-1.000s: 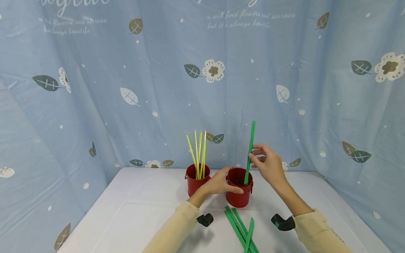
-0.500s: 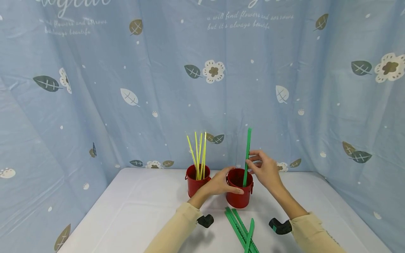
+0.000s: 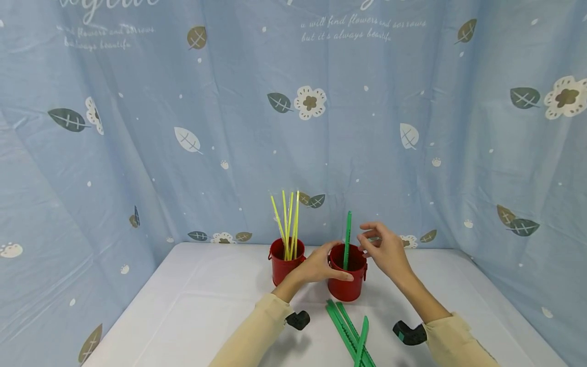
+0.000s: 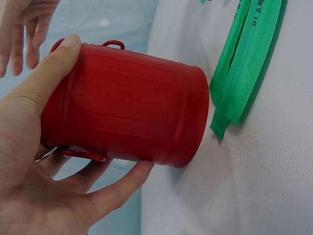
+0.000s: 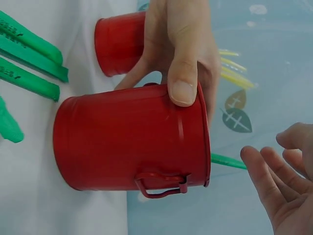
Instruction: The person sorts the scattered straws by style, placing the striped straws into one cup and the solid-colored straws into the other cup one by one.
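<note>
The white worktop spreads wide to both side edges. Near its back edge the left hand grips a red bucket; the right hand, fingers loosely bent, holds nothing. Green sticks lie towards the front. One green stick, pinched earlier, now stands released in the bucket.

Blue curtain behind white table

Left grip curled, right grip raised with fingers loosely bent.
</note>
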Demonstrator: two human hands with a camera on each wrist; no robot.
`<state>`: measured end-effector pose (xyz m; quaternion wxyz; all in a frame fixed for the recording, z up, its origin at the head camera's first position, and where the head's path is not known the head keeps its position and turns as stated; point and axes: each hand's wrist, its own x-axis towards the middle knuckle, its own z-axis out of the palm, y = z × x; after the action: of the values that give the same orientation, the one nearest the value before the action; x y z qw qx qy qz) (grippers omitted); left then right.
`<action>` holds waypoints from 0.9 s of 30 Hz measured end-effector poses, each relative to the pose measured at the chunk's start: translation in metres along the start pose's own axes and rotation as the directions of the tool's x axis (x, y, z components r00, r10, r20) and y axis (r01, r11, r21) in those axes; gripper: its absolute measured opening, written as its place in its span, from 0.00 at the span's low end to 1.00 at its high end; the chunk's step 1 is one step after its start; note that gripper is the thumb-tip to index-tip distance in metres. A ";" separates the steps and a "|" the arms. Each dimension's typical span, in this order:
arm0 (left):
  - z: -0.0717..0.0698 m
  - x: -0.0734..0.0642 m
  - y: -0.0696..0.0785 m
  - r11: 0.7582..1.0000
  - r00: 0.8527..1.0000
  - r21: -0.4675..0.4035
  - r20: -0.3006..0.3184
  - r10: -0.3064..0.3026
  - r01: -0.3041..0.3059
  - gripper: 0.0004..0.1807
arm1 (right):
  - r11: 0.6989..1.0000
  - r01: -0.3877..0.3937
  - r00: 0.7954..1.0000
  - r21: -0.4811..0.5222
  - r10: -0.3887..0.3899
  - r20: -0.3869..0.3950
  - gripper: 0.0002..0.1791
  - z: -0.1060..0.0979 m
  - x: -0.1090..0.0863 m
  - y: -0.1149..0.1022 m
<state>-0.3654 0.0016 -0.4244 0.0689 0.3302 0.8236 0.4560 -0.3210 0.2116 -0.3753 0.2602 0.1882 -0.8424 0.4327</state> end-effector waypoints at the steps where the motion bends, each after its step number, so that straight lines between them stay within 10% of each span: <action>1: 0.000 0.000 0.000 1.000 1.000 -0.001 -0.001 0.001 -0.001 0.48 | 1.000 -0.006 1.000 -0.001 0.006 0.010 0.16 -0.001 -0.002 0.000; 15: 0.001 0.000 -0.002 0.999 1.000 -0.045 -0.008 -0.002 0.002 0.49 | 0.995 -0.095 0.985 -0.044 0.100 0.143 0.18 -0.010 -0.045 -0.007; 27: 0.002 -0.001 -0.002 0.998 1.000 -0.057 -0.010 0.006 -0.007 0.48 | 0.950 -0.309 0.849 -0.053 0.300 0.436 0.24 -0.012 -0.082 0.001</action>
<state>-0.3648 0.0018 -0.4272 0.0726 0.3285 0.8095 0.4812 -0.2527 0.2296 -0.4191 -0.0098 0.1475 -0.8940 0.4230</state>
